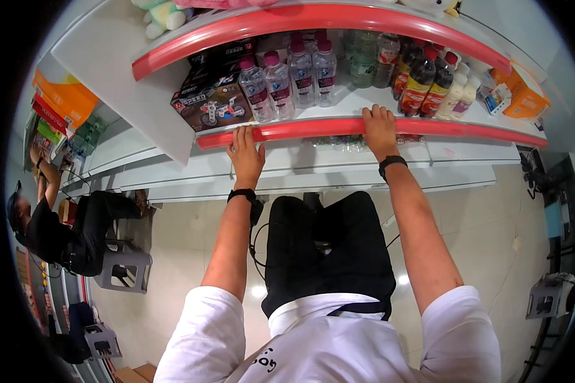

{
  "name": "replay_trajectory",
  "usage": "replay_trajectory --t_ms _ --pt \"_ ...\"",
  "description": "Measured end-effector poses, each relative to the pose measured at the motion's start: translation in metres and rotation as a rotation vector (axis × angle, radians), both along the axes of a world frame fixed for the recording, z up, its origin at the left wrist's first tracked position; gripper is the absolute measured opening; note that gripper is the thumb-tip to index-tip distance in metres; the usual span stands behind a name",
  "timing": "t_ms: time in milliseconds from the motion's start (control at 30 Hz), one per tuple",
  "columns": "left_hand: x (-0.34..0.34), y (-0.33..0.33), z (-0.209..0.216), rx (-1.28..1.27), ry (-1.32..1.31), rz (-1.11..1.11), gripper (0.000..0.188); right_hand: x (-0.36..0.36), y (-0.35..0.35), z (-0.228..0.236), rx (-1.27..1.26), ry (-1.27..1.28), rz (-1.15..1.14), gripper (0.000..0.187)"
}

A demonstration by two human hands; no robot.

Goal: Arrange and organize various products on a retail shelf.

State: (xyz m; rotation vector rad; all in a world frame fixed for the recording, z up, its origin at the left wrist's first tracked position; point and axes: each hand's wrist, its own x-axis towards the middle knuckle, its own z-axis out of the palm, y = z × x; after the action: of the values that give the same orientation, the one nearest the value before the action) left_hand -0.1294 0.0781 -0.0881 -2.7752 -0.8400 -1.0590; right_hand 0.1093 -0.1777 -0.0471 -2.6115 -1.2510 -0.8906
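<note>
My left hand rests on the red strip along the front edge of the shelf, fingers apart and holding nothing. Farther right, my right hand lies on the same strip, its fingers stretched over the edge. Just beyond my left hand are a dark toy box with a motorcycle picture and several clear bottles with red caps. Past my right hand stand dark drink bottles with red caps and yellow-red labels. White bottles are beside them.
Above, a second shelf with a red edge carries plush toys. An orange box is at the shelf's right end. At left, another person sits by a grey stool with arms toward another shelf. Crinkly packages show below the strip.
</note>
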Motion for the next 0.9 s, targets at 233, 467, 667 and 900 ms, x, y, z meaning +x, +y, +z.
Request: replay_trajectory --t_ms 233,467,667,900 --pt "0.0013 0.0034 -0.005 0.028 -0.043 -0.031 0.061 -0.0005 -0.0012 0.0006 0.014 0.004 0.003 0.034" --pt "0.0013 0.0003 -0.0022 0.03 -0.042 -0.026 0.061 -0.0033 -0.0023 0.0025 0.024 0.026 0.004 0.04" --pt "0.0016 0.0022 -0.0041 0.052 -0.027 -0.012 0.061 -0.0048 -0.0024 0.0017 -0.009 0.022 -0.03 0.043" --pt "0.0038 0.0027 -0.0042 0.033 -0.022 -0.005 0.061 -0.0011 -0.0019 0.0016 -0.017 0.008 -0.019 0.046"
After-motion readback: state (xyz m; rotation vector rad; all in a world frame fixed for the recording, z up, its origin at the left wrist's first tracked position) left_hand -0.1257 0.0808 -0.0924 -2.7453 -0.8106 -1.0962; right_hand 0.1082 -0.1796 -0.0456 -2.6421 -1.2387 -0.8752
